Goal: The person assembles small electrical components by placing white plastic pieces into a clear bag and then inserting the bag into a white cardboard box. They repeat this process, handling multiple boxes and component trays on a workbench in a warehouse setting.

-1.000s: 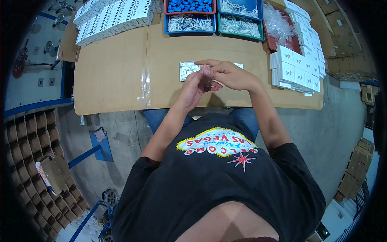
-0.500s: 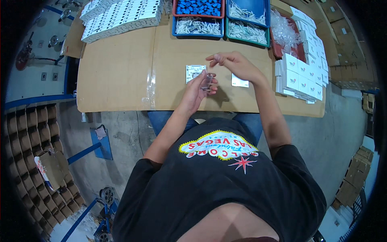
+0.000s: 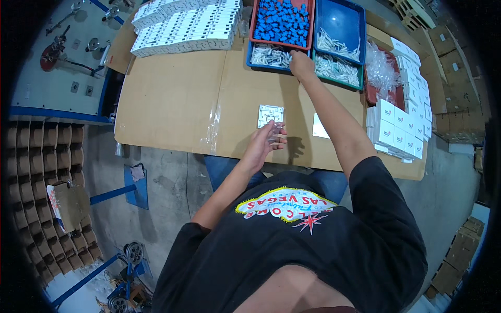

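My left hand (image 3: 261, 145) is closed around a small clear plastic piece (image 3: 275, 132), its exact kind hard to make out. Just beyond those fingers a square white plate with cut-outs (image 3: 270, 112) lies on the cardboard-covered table (image 3: 167, 99). My right hand (image 3: 301, 64) reaches far forward to the right end of a blue tray (image 3: 267, 55) of small white parts. Its fingertips are hidden, so I cannot see whether they hold a part. Under the right forearm a plain white plate (image 3: 320, 127) is partly covered.
A red tray of blue pieces (image 3: 282, 23) overlaps the blue tray. Beside it are another blue tray (image 3: 339, 21) and a green-rimmed tray (image 3: 339, 80) of white parts. Clear bags (image 3: 382, 70) fill a red tray. White boxes (image 3: 399, 125) are stacked right, more (image 3: 188, 34) far left.
My right hand has gone from beside the left hand forward to the blue tray of white parts. My left hand keeps the clear piece near the cut-out plate. The head view has shifted.
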The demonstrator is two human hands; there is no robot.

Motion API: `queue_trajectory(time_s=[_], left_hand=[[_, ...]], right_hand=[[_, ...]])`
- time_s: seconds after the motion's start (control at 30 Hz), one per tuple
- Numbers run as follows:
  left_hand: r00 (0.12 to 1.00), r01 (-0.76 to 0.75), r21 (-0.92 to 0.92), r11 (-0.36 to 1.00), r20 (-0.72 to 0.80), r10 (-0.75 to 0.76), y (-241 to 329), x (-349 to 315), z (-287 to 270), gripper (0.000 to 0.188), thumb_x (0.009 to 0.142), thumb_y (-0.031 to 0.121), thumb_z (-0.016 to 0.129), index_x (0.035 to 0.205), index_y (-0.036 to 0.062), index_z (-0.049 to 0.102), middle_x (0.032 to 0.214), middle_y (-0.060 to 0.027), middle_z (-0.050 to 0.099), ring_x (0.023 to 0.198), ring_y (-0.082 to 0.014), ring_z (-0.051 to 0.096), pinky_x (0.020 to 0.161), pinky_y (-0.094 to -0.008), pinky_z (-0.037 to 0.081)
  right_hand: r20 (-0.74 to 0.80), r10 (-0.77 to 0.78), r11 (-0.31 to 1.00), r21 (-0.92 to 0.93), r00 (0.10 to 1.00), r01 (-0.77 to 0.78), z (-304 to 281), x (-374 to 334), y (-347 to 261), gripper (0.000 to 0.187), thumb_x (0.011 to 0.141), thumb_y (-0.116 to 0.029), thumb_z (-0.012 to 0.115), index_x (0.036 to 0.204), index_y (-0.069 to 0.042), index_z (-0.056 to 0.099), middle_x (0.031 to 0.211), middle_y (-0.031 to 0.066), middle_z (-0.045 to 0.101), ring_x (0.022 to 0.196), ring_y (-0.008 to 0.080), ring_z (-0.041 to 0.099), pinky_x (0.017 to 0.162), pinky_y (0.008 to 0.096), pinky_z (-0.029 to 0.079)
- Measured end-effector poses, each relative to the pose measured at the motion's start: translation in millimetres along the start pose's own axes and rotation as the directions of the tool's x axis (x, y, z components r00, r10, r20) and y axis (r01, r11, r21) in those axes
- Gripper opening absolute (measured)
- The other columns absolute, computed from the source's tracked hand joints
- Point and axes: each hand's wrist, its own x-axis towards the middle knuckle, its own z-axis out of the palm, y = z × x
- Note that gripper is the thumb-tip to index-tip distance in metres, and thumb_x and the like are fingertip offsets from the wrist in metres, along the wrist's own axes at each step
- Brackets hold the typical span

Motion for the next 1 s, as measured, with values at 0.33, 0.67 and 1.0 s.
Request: queue_trajectory(time_s=[0.33,0.67,1.0], left_hand=[[0.995,-0.097,-0.14,0.985,-0.013,0.096,26.4,-7.5,-0.7,0.058,0.108,0.052,0.041,0.135,0.0036,0.057,0.116,-0.0097,0.064,0.101,-0.0219,0.065,0.089,-0.0357,0.053],[0.986,-0.03,-0.261,0.965,0.152,0.072,38.6,8.1,26.6,0.056,0.108,0.049,0.043,0.134,0.0023,0.059,0.119,-0.0106,0.068,0.105,-0.0221,0.068,0.088,-0.0365,0.056],[0.977,0.009,-0.13,0.991,0.215,0.019,33.0,10.9,53.2,0.055,0.108,0.047,0.044,0.135,0.0012,0.059,0.118,-0.0103,0.069,0.103,-0.0211,0.068,0.088,-0.0359,0.057]], right_hand=[[-0.119,0.096,0.937,0.347,0.988,-0.05,-9.3,-6.9,5.8,0.018,0.087,-0.024,0.069,0.101,-0.013,0.07,0.102,0.0114,0.075,0.099,0.0364,0.07,0.08,0.0487,0.055],[0.183,-0.065,0.378,0.914,0.981,-0.146,-145.2,-149.1,-20.4,0.015,0.092,-0.01,0.076,0.103,-0.002,0.075,0.095,-0.0006,0.071,0.081,0.0046,0.06,0.069,0.0216,0.046],[0.158,-0.151,0.395,0.915,0.976,-0.087,-200.6,-182.3,-26.8,0.015,0.089,-0.009,0.079,0.1,-0.001,0.073,0.085,-0.0019,0.068,0.079,0.0034,0.059,0.07,0.0213,0.048]])
